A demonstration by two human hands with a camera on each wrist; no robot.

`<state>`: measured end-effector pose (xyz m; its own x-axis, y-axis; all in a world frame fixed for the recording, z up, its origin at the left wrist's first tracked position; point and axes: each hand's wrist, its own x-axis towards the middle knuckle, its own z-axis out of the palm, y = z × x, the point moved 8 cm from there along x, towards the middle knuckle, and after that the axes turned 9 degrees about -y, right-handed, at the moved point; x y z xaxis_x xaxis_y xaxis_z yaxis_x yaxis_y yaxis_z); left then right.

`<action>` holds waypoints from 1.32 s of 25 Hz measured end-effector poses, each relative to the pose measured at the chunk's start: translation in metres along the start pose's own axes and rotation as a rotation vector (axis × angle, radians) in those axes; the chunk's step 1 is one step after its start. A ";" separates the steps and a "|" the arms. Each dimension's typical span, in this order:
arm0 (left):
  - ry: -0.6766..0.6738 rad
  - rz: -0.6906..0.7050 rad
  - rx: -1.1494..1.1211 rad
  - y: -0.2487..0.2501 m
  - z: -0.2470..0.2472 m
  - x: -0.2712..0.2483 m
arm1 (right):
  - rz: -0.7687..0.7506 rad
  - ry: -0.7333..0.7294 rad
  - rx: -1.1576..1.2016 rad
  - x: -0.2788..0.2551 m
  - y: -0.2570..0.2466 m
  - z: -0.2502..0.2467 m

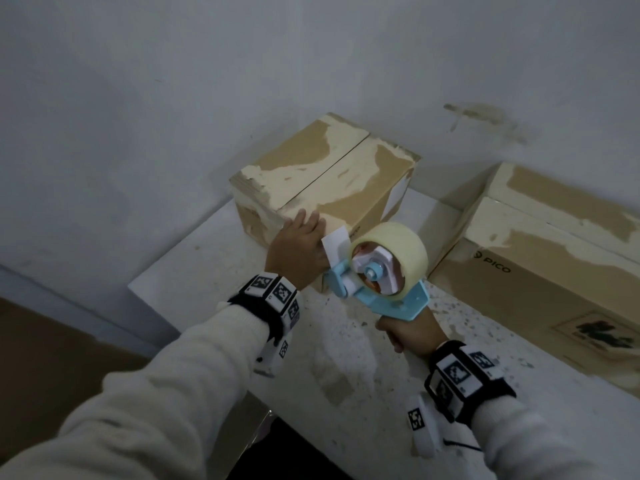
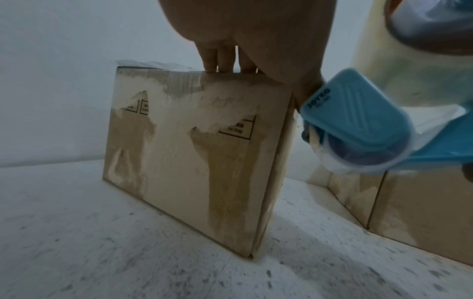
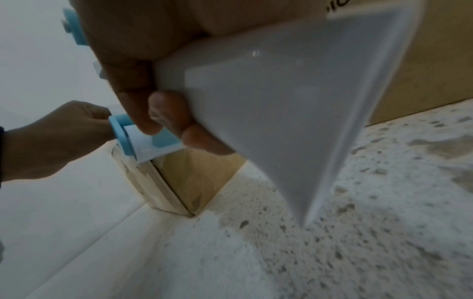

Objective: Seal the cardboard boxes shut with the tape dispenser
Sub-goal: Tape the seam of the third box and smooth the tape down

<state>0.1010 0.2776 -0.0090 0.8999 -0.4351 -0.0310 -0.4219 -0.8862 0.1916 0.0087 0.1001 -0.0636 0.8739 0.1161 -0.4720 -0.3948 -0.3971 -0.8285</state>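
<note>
A small cardboard box (image 1: 325, 181) with torn tape marks stands at the back of the table, its top flaps meeting along a middle seam. My left hand (image 1: 299, 239) rests on the box's near top edge with its fingers (image 2: 225, 58) laid straight over the rim. My right hand (image 1: 412, 332) grips the white handle (image 3: 281, 101) of a light blue tape dispenser (image 1: 381, 282). The dispenser carries a roll of clear tape (image 1: 398, 247). Its front roller (image 2: 353, 125) sits at the box's near upper corner, beside my left thumb.
A larger cardboard box (image 1: 554, 271) printed PICO lies on the right, close to the small one. The white speckled tabletop (image 1: 346, 358) reaches its left edge near my left forearm. A wall stands right behind both boxes.
</note>
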 end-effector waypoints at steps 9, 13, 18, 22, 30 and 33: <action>-0.099 0.051 0.018 -0.005 -0.002 0.002 | -0.111 0.094 0.098 -0.016 -0.019 -0.041; -0.050 0.020 -0.083 -0.043 -0.035 -0.017 | -0.190 0.168 0.112 -0.018 -0.048 -0.053; -0.211 -0.067 0.015 -0.085 -0.039 -0.019 | -0.274 0.253 0.223 -0.015 -0.077 -0.055; -0.298 -0.052 0.177 -0.040 -0.026 0.011 | -0.275 0.315 0.349 -0.005 -0.091 -0.060; -0.343 0.309 0.255 0.016 0.000 0.025 | -0.220 0.374 0.361 -0.007 -0.086 -0.078; -0.249 0.543 0.196 0.017 -0.018 0.007 | -0.226 0.367 0.372 -0.013 -0.082 -0.081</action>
<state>0.1020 0.2627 0.0112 0.5087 -0.8346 -0.2115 -0.8453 -0.5308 0.0614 0.0533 0.0575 0.0350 0.9633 -0.1897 -0.1898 -0.2015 -0.0445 -0.9785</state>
